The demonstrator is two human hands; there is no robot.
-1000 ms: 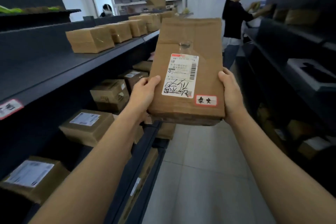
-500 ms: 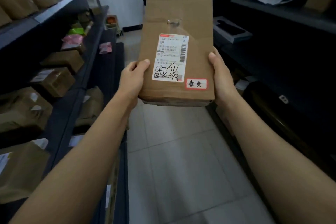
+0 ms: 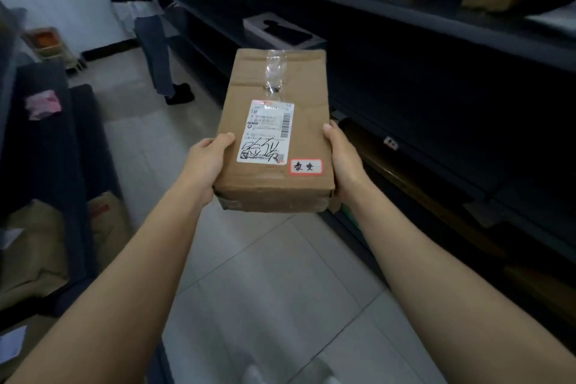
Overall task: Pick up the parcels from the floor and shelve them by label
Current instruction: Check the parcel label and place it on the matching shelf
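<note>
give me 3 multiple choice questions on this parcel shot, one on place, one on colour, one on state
1. Where is the small handwritten sticker on the parcel?
A. near corner by the right hand
B. far edge under the tape
C. on the parcel's near side face

2. What colour is the sticker's border?
A. blue
B. red
C. green

3. How is the parcel held?
A. resting on a shelf
B. in one hand only
C. between both hands, above the floor

Answers:
1 A: it sits beside the shipping label, close to the right hand.
2 B: a red outline rings the white sticker.
3 C: the left hand and right hand clasp opposite sides, with floor tiles below.
</note>
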